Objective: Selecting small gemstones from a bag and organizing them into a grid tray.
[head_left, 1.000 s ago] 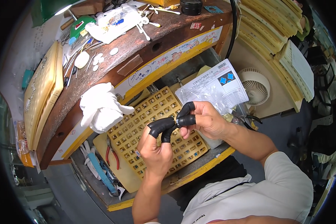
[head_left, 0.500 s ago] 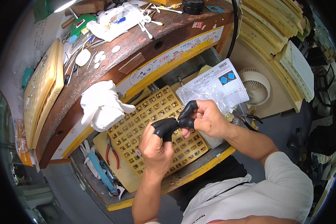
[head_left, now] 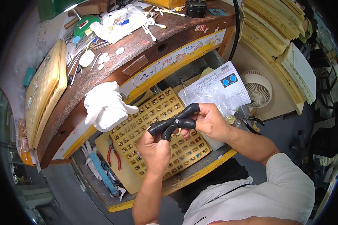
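My left hand point(head_left: 154, 144) and my right hand point(head_left: 211, 122) meet above a yellow compartment tray point(head_left: 169, 90). Black finger covers sleeve the thumb and index finger of each. All these fingertips pinch together around a tiny silvery piece point(head_left: 176, 121), too small to identify. Below, the tray's many square cells hold small metallic pieces, some with blue bits; my hands hide part of it. Red-handled pliers point(head_left: 109, 154) lie left of the tray on a plain yellowish board point(head_left: 129, 183), inside an open drawer.
A white cloth bundle point(head_left: 106, 107) hangs at the bench edge point(head_left: 133, 47). Right of the tray lie a printed sheet point(head_left: 238, 93) and clear plastic bags point(head_left: 210, 98). Beyond stand a white fan point(head_left: 256, 88) and stacked yellow trays point(head_left: 270, 30). Tools and cotton swabs clutter the bench top.
My left thumb and index finger have straightened and turned toward the right hand's fingertips. The tiny silvery piece now shows between them. My right hand has shifted slightly.
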{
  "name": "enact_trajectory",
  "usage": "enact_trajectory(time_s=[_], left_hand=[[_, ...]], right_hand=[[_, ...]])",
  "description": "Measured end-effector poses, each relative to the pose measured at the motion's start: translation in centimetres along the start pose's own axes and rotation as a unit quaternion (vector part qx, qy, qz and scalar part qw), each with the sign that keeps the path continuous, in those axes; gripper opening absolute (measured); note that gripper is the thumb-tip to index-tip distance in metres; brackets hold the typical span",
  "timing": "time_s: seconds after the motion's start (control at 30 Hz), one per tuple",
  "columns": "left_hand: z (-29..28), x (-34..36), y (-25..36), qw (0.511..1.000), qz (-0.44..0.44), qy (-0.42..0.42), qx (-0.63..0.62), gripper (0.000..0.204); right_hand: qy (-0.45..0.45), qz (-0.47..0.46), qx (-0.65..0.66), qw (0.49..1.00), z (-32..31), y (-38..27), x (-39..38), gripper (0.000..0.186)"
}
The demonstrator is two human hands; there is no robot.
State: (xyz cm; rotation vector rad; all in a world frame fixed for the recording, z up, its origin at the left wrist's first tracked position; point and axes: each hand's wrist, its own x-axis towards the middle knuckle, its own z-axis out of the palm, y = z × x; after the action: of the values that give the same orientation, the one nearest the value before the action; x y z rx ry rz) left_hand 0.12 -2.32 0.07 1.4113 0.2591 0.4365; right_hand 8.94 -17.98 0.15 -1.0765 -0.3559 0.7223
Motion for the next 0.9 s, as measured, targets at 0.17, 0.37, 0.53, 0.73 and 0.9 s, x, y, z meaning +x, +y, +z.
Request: enact_trajectory(time_s=[0.17, 0.37, 0.53, 0.73, 0.9], left_hand=[[-0.1, 0.1, 0.4, 0.999, -0.03, -0.015, -0.042, 0.017], [0.1, -0.1, -0.4, 0.999, -0.007, 0.001, -0.053, 0.019], [0.2, -0.2, -0.2, 0.999, 0.009, 0.007, -0.037, 0.019], [0.4, -0.2, 0.0, 0.999, 0.012, 0.002, -0.03, 0.019], [0.5, -0.3, -0.6, 0.996, 0.081, 0.004, 0.033, 0.023]], right_hand=[[0.015, -0.107, -0.104, 0.989, 0.3, 0.4, -0.3, 0.035], [0.005, -0.222, -0.208, 0.953, 0.1, 0.5, -0.1, 0.04], [-0.002, -0.262, -0.28, 0.923, -0.1, 0.9, -0.1, 0.043], [-0.005, -0.234, -0.28, 0.931, 0.1, 0.2, -0.1, 0.04], [-0.001, -0.093, -0.086, 0.992, -0.3, 0.4, -0.2, 0.015]])
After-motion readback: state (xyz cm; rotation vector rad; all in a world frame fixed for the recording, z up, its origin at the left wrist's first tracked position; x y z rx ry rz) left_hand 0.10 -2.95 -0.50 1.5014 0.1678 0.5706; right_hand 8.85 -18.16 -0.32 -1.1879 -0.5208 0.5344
